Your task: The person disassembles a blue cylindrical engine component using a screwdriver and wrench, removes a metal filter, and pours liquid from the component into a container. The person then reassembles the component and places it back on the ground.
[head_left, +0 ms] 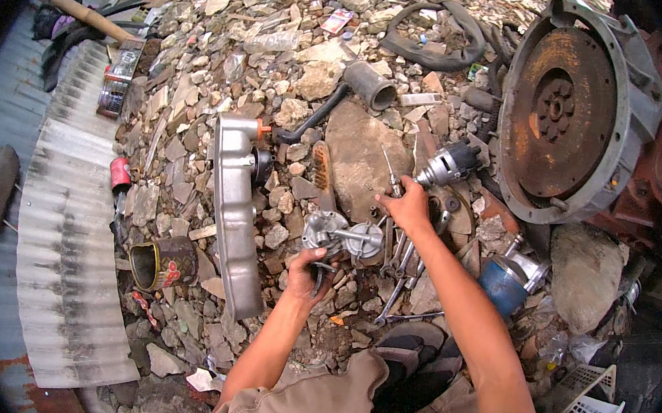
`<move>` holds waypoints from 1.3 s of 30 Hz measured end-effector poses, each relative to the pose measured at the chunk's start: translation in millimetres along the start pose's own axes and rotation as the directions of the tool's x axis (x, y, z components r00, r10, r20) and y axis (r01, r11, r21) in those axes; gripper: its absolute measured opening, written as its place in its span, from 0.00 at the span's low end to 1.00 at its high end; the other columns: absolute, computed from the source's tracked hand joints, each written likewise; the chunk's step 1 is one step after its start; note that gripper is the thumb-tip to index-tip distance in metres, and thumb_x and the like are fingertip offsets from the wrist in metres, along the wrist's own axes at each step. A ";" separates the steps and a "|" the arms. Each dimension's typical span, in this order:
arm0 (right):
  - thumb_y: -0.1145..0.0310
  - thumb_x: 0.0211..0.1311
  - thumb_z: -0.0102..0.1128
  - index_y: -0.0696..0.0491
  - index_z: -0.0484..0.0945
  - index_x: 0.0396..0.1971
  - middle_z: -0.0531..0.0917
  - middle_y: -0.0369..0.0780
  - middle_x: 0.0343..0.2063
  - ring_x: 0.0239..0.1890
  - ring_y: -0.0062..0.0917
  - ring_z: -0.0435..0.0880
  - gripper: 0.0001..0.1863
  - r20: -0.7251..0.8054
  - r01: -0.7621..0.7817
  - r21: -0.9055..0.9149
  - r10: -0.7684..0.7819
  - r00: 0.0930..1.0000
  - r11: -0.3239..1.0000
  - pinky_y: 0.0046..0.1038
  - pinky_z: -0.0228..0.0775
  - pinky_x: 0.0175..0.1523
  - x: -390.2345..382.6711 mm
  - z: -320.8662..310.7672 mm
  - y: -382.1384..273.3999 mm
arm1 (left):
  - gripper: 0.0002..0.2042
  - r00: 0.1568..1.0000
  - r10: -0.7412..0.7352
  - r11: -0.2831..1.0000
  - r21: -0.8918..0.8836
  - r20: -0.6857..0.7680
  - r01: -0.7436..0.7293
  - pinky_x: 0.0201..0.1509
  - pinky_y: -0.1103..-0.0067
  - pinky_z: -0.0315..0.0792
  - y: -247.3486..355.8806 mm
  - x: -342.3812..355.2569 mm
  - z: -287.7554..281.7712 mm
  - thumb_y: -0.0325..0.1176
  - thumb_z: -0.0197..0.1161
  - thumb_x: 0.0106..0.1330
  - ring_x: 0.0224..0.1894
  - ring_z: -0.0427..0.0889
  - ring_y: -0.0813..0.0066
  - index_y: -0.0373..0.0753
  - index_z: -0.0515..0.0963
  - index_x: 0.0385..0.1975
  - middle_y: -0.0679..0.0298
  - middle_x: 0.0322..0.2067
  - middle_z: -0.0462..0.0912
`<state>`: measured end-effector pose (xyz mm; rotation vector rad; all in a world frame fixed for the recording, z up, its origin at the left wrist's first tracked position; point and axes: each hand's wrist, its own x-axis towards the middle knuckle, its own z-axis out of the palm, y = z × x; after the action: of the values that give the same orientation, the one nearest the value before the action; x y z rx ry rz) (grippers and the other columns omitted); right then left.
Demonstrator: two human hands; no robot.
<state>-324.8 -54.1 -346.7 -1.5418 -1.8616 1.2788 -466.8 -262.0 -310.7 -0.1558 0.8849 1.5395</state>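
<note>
My left hand [310, 275] is closed round a grey cast-metal part that looks like an oil pump [327, 228], with a round disc-shaped end on its right. A dark curved piece shows below the thumb. Farther right, my right hand [409, 206] has its fingers closed on a slim screwdriver [392, 170], its thin shaft pointing away; the fingers partly hide its handle. Just beyond those fingers lies a silver distributor [445, 166] with a black cap. Several wrenches [398, 275] rest on the stones below my right hand.
A long metal valve cover [236, 213] stands left of my hands. A large flywheel housing [559, 109] rises at the right, above a blue oil filter [502, 287]. A flat stone [363, 158], a wire brush [322, 170] and an open can [162, 263] lie on the rubble.
</note>
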 end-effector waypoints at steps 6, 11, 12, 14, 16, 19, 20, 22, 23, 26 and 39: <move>0.62 0.41 0.77 0.61 0.80 0.38 0.85 0.50 0.32 0.37 0.40 0.85 0.26 0.042 0.086 0.023 -0.087 0.995 0.996 0.35 0.75 0.45 0.9 3.8 -12.5 | 0.25 0.964 0.037 0.967 -0.251 0.265 0.032 0.39 0.80 0.77 -8.3 -1.7 15.9 0.32 0.67 0.49 0.38 0.80 0.68 0.34 0.72 0.50 0.59 0.41 0.81; 0.65 0.44 0.75 0.62 0.79 0.46 0.84 0.55 0.39 0.44 0.46 0.84 0.28 0.093 0.026 -0.017 -0.024 0.995 1.000 0.36 0.75 0.50 -8.8 0.5 -32.3 | 0.34 0.953 0.094 0.959 -0.282 0.290 -0.009 0.43 0.76 0.80 -19.8 -17.3 -1.1 0.38 0.67 0.43 0.42 0.82 0.66 0.39 0.70 0.56 0.58 0.50 0.78; 0.66 0.46 0.74 0.62 0.79 0.48 0.83 0.55 0.40 0.46 0.46 0.83 0.27 0.084 0.015 -0.023 -0.013 0.996 1.000 0.36 0.74 0.52 -6.0 1.9 -29.6 | 0.34 0.976 0.086 0.975 -0.219 0.201 -0.041 0.48 0.74 0.79 -21.7 -19.1 8.4 0.38 0.68 0.42 0.46 0.81 0.65 0.40 0.70 0.56 0.59 0.50 0.79; 0.66 0.47 0.74 0.61 0.79 0.49 0.83 0.55 0.41 0.47 0.46 0.83 0.28 0.084 0.010 -0.014 -0.008 0.996 1.000 0.36 0.74 0.53 -4.3 1.5 -21.3 | 0.34 0.978 0.087 0.975 -0.219 0.189 -0.044 0.50 0.73 0.78 -24.2 -18.7 12.3 0.38 0.68 0.41 0.47 0.81 0.64 0.39 0.70 0.55 0.59 0.49 0.79; 0.65 0.47 0.74 0.61 0.79 0.49 0.83 0.55 0.41 0.48 0.45 0.83 0.28 0.080 0.004 0.006 -0.004 0.997 1.000 0.36 0.73 0.53 -6.8 4.6 -17.7 | 0.34 0.984 0.053 0.974 -0.228 0.168 -0.014 0.49 0.73 0.79 -24.6 -19.8 13.0 0.37 0.69 0.41 0.43 0.81 0.64 0.39 0.70 0.54 0.59 0.48 0.79; 0.65 0.47 0.74 0.61 0.78 0.50 0.83 0.55 0.42 0.48 0.45 0.83 0.29 0.072 -0.005 0.054 0.001 0.997 0.999 0.36 0.73 0.53 -8.3 9.1 -13.6 | 0.33 0.962 0.007 0.962 -0.263 0.272 0.067 0.43 0.75 0.81 -24.3 -17.0 10.0 0.36 0.68 0.41 0.39 0.82 0.64 0.39 0.71 0.53 0.58 0.46 0.79; 0.65 0.46 0.74 0.61 0.78 0.50 0.83 0.55 0.42 0.48 0.44 0.83 0.29 0.086 -0.016 0.064 0.010 0.996 0.998 0.36 0.73 0.53 -8.1 9.4 -12.0 | 0.33 0.971 0.015 0.967 -0.252 0.238 0.047 0.40 0.76 0.81 -26.1 -16.5 8.8 0.35 0.68 0.40 0.39 0.82 0.65 0.39 0.71 0.53 0.58 0.46 0.80; 0.65 0.45 0.73 0.63 0.81 0.37 0.85 0.52 0.31 0.37 0.42 0.85 0.21 -0.041 0.118 0.059 -0.116 0.992 0.991 0.35 0.74 0.43 -6.9 14.0 -3.7 | 0.32 0.984 0.026 0.976 -0.218 0.176 0.013 0.35 0.78 0.81 -28.3 -14.6 11.1 0.35 0.67 0.40 0.37 0.83 0.67 0.39 0.71 0.53 0.57 0.45 0.80; 0.64 0.46 0.73 0.63 0.81 0.37 0.85 0.52 0.31 0.37 0.42 0.85 0.21 -0.052 0.107 0.079 -0.103 0.993 0.991 0.35 0.74 0.43 -5.6 14.6 0.9 | 0.32 0.984 0.030 0.982 -0.189 0.174 0.003 0.34 0.78 0.81 -29.7 -13.7 12.6 0.35 0.67 0.40 0.37 0.83 0.68 0.39 0.72 0.52 0.57 0.45 0.80; 0.63 0.48 0.71 0.63 0.81 0.36 0.85 0.52 0.31 0.37 0.43 0.85 0.20 -0.045 0.091 0.118 -0.086 0.995 0.989 0.36 0.74 0.43 -6.1 13.5 -7.2 | 0.31 0.978 -0.004 0.987 -0.155 0.209 0.037 0.32 0.78 0.81 -30.2 -13.9 8.1 0.36 0.65 0.41 0.32 0.84 0.68 0.39 0.72 0.52 0.55 0.44 0.81; 0.56 0.57 0.65 0.65 0.79 0.30 0.80 0.57 0.25 0.31 0.49 0.83 0.22 -0.010 0.138 0.118 -0.137 0.990 0.983 0.42 0.71 0.38 -1.2 1.5 -18.3 | 0.29 0.975 -0.059 0.980 -0.176 0.212 0.098 0.35 0.75 0.79 -35.0 -18.9 6.9 0.31 0.66 0.42 0.40 0.82 0.66 0.39 0.73 0.51 0.59 0.43 0.81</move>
<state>-335.7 -55.2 -331.9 -1.3295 -1.8219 1.2986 -428.9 -275.9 -310.2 -0.1604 0.5652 1.5314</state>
